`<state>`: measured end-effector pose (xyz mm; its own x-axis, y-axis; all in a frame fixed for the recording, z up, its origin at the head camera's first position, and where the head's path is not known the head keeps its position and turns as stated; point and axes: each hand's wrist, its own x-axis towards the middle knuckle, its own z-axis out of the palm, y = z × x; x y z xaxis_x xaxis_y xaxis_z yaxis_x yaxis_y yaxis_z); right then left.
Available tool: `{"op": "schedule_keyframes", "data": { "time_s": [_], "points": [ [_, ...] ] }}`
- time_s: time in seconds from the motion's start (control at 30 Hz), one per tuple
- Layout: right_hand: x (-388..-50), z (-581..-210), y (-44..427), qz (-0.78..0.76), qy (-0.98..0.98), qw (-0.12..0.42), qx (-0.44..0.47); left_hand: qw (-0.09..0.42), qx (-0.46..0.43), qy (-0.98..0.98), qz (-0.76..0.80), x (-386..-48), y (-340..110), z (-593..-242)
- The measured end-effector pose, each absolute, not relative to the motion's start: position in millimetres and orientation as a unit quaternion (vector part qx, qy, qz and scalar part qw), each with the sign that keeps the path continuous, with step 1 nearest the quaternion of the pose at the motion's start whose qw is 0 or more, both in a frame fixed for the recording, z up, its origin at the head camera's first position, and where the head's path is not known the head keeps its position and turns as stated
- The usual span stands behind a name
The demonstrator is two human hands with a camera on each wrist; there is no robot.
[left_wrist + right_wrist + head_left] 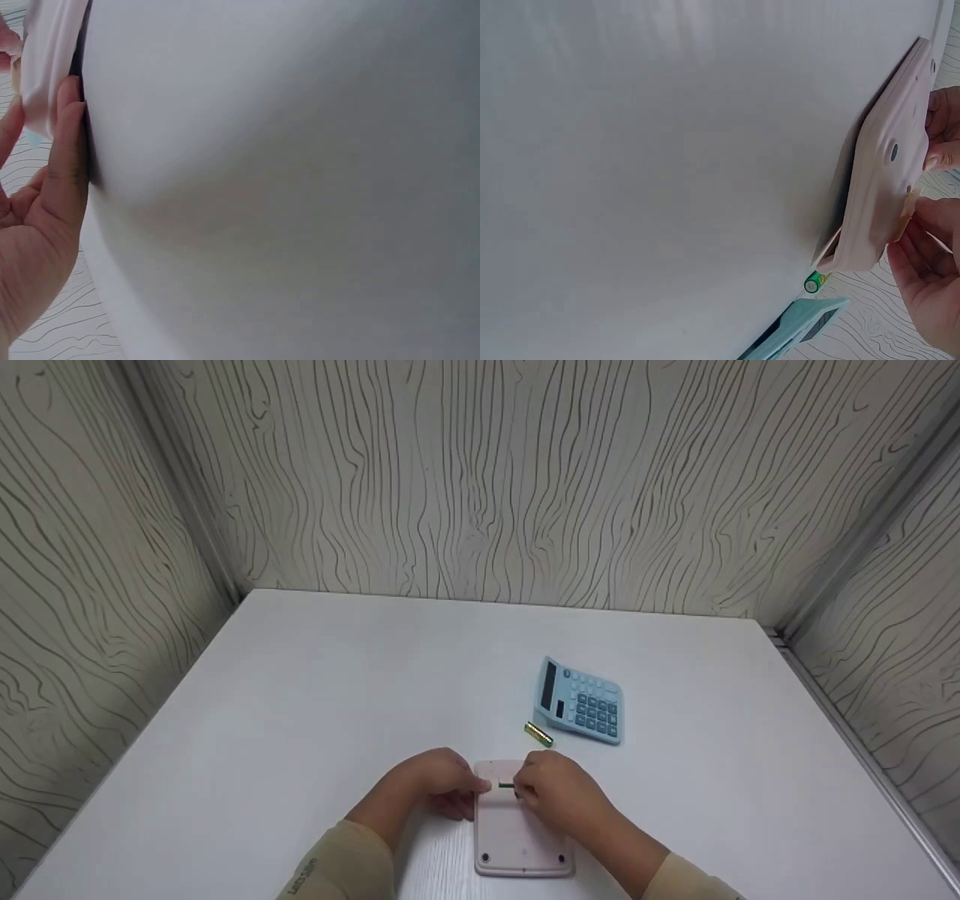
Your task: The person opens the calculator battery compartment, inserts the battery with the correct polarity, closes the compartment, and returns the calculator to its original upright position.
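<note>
A pink calculator (517, 840) lies face down on the table, its rubber feet showing. My left hand (444, 780) grips its left edge, thumb on the back; in the left wrist view the fingers of that hand (46, 217) lie along the side. Over the calculator's back, my right hand (559, 791) hides part of a slot with a green strip (506, 785). The right wrist view shows the right hand (934, 262) pinching a small pale piece (906, 215) at the calculator's back (889, 172); whether it is loose, I cannot tell.
Just beyond the pink calculator lies a green and gold battery (538, 734). A blue calculator (592, 706), face up, stands behind it to the right. The white table (337, 675) meets wood-patterned walls (465, 480) at the back and sides.
</note>
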<state>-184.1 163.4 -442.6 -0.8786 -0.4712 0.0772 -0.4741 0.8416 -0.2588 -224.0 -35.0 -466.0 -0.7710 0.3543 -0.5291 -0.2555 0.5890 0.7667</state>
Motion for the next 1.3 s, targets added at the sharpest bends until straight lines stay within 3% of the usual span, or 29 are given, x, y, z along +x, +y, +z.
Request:
{"op": "schedule_keyframes", "data": {
  "time_s": [1.3],
  "points": [
    [-188.0,-441.3,161.4,0.119,-0.962,-0.067,0.238,0.345,0.019,0.827,0.443,-225.4,-32.0,-466.8]
  ]
}}
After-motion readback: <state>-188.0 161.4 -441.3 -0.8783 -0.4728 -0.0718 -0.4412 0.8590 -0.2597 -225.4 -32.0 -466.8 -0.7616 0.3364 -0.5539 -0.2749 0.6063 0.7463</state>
